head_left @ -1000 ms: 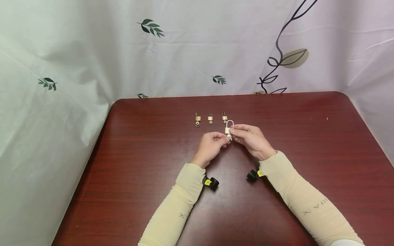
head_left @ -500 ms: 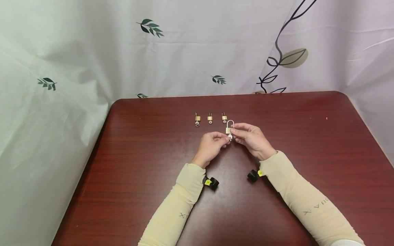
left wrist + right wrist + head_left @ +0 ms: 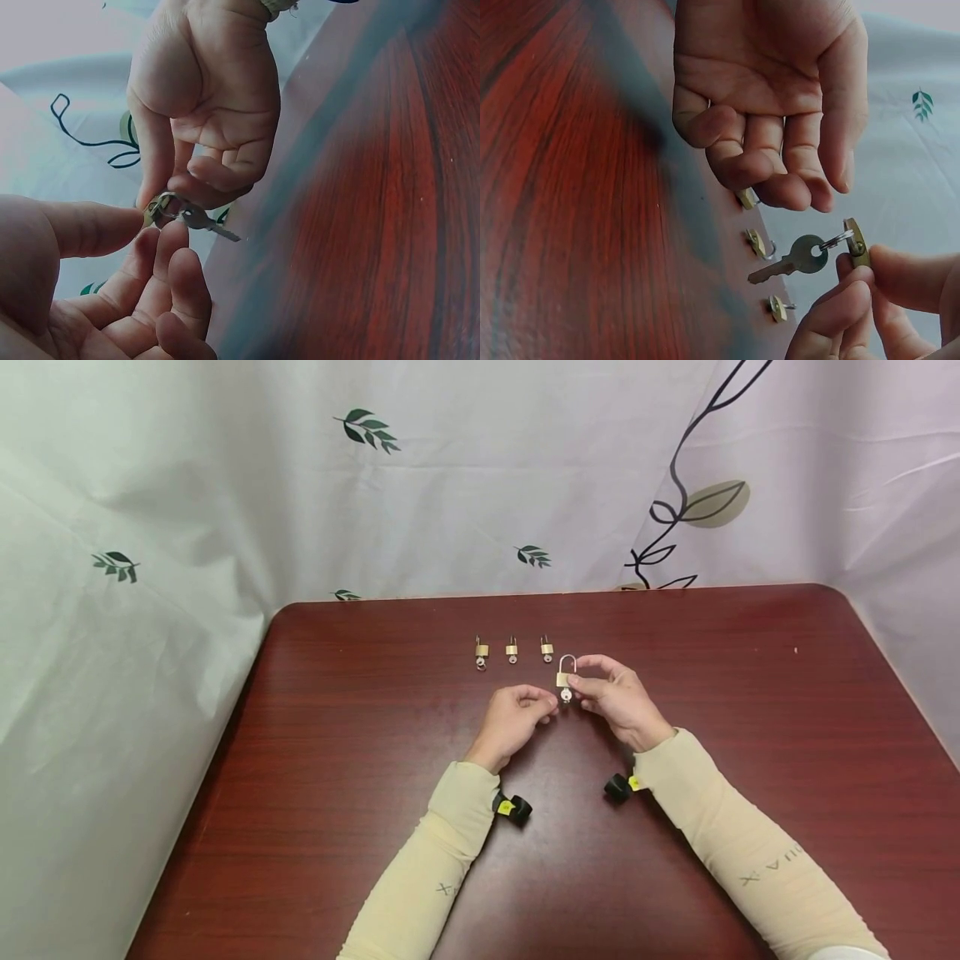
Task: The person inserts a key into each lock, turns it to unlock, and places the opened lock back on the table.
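A small brass padlock [image 3: 562,679] is held up by my right hand [image 3: 621,703], pinched at its right side between thumb and fingers. Its long silver shackle points away from me. From the padlock's near end a silver key [image 3: 807,255] dangles on a split ring [image 3: 837,240], plain in the right wrist view. My left hand [image 3: 513,723] hovers just left of the key with loosely bent fingers. In the right wrist view, the left fingertips [image 3: 786,192] stand apart from the padlock and key, with nothing between them.
Three more brass padlocks lie in a row toward the table's far edge: a left one [image 3: 482,651], a middle one [image 3: 512,651] and a right one [image 3: 547,649]. Keys show at their near ends. A leaf-patterned curtain [image 3: 450,510] hangs behind the reddish-brown table [image 3: 337,735].
The left fingers have let go of the key. My right hand has shifted the padlock slightly right, leaving a small gap between key and left hand. The three padlocks behind stay put.
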Action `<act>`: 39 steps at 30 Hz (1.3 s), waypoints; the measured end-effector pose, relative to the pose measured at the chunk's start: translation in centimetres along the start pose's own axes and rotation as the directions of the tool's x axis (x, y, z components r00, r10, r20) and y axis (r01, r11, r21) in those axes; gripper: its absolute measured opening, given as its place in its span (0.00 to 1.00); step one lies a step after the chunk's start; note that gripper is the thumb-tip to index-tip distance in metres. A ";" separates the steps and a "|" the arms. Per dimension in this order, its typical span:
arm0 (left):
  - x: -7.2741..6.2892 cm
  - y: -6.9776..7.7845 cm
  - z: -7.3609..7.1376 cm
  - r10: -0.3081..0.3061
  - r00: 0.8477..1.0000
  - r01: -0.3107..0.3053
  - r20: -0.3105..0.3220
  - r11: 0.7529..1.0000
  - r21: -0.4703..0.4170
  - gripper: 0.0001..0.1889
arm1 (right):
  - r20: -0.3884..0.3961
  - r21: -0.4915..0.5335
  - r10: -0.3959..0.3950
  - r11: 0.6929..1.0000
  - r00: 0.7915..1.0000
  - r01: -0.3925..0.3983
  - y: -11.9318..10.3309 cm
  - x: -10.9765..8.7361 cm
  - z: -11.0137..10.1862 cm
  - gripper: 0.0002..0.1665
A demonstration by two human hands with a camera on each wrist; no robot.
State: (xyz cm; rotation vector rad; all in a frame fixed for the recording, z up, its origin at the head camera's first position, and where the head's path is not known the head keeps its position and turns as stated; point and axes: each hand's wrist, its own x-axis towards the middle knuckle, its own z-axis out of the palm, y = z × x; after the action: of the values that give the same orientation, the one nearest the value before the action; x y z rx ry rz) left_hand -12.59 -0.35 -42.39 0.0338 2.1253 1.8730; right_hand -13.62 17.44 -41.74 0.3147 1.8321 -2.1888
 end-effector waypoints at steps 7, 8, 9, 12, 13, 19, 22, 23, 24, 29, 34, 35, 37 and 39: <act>0.1 -0.1 -0.1 -0.004 1.000 0.004 -0.009 1.000 0.002 0.06 | -0.009 -0.148 -0.074 0.986 0.997 0.072 -0.1 0.1 -0.1 0.15; 0.1 -0.1 -0.1 -0.006 1.000 0.006 -0.010 1.000 0.003 0.06 | -0.008 -0.160 -0.078 0.984 0.997 0.076 -0.1 0.1 -0.1 0.16; 0.1 -0.2 -0.1 -0.010 1.000 0.010 -0.009 1.000 0.002 0.06 | -0.006 -0.172 -0.080 0.982 0.997 0.078 -0.1 0.1 -0.1 0.16; 0.0 -0.1 -0.1 -0.018 1.000 0.018 -0.008 1.000 0.003 0.06 | 0.005 -0.200 -0.083 0.976 0.997 0.082 -0.4 0.1 -0.2 0.19; 0.0 -0.1 -0.1 -0.020 1.000 0.020 -0.009 1.000 0.003 0.06 | 0.007 -0.208 -0.080 0.975 0.997 0.080 -0.4 0.2 -0.3 0.19; 0.0 -0.1 -0.2 -0.027 1.000 0.027 -0.010 1.000 0.001 0.06 | -0.014 -0.258 -0.071 0.964 0.997 0.065 -0.9 0.5 -0.9 0.21; 0.0 -0.1 -0.2 -0.022 1.000 0.022 -0.011 1.000 0.006 0.06 | -0.056 -0.271 -0.062 0.961 0.996 0.045 -1.2 1.0 -1.3 0.22; 0.0 -0.1 -0.2 -0.022 1.000 0.022 -0.011 1.000 0.010 0.06 | -0.071 -0.281 -0.058 0.959 0.996 0.036 -1.4 1.3 -1.5 0.22; 0.0 -0.1 -0.3 -0.021 1.000 0.021 -0.011 1.000 0.012 0.06 | -0.083 -0.296 -0.057 0.955 0.995 0.030 -1.6 1.5 -1.6 0.23; 0.1 -0.3 -0.3 -0.026 1.000 0.027 -0.013 0.999 0.024 0.06 | -0.117 -0.360 -0.065 0.933 0.991 0.019 -2.6 3.1 -2.3 0.26; 0.0 -0.3 -0.3 -0.027 0.999 0.028 -0.026 0.999 0.037 0.06 | -0.145 -0.411 -0.036 0.911 0.989 -0.027 -3.3 4.2 -2.7 0.23; 0.0 -0.3 -0.3 -0.026 0.999 0.027 -0.028 0.999 0.038 0.06 | -0.148 -0.416 -0.028 0.909 0.989 -0.037 -3.4 4.4 -2.8 0.22; 0.0 -0.3 -0.3 -0.026 0.999 0.027 -0.028 0.999 0.035 0.06 | -0.146 -0.418 -0.011 0.907 0.989 -0.052 -3.4 4.8 -2.8 0.22; 0.0 -0.3 -0.3 -0.028 0.999 0.029 -0.026 0.999 0.031 0.06 | -0.142 -0.424 -0.001 0.904 0.990 -0.060 -3.4 5.2 -2.8 0.22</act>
State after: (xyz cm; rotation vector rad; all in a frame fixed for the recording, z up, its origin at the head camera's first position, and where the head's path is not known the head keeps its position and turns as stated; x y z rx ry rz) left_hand -12.60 -0.66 -42.62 -0.0134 2.1609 1.8337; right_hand -19.70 20.41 -40.85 0.4035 2.3007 -1.7136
